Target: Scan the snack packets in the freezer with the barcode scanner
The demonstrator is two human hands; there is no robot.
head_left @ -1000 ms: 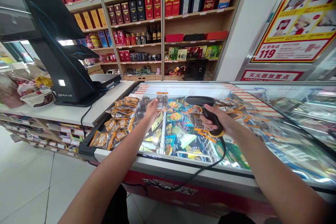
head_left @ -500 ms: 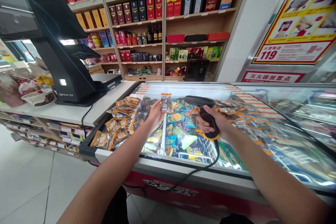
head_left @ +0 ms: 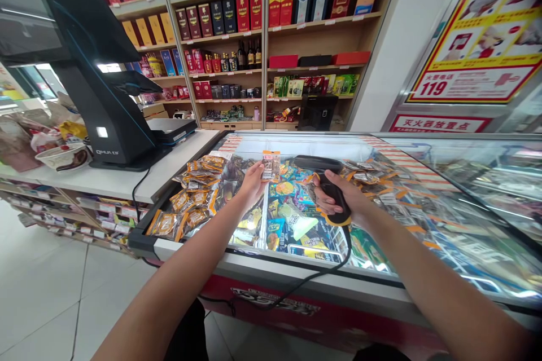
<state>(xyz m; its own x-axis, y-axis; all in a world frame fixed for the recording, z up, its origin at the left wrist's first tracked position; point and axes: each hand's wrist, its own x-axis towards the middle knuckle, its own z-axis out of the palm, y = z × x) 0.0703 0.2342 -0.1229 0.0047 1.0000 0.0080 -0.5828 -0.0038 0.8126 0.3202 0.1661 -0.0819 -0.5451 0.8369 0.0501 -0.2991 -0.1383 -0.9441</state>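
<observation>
Pinched in my left hand [head_left: 254, 179] is a small snack packet [head_left: 271, 166] with orange ends and a printed label, held upright over the freezer's glass top. My right hand [head_left: 334, 194] wraps around the grip of a black-and-yellow barcode scanner [head_left: 319, 164]. Its head points left at the packet, with a short gap between them. From the grip's base a black cable [head_left: 326, 272] droops over the freezer's front edge. Orange-ended snack packets [head_left: 192, 203] lie in a pile left of my left hand, and more snack packets [head_left: 381, 186] lie to the right of the scanner.
Beneath the glass lid of the chest freezer [head_left: 203, 262] are colourful wrapped goods [head_left: 292, 208]. A checkout terminal [head_left: 105, 107] and a bowl [head_left: 63, 158] stand on the white counter [head_left: 127, 183] at left. Behind are shelves [head_left: 220, 39] of boxes and bottles.
The packet in my left hand has shifted slightly right. The scanner in my right hand has moved a little left, narrowing the gap between them.
</observation>
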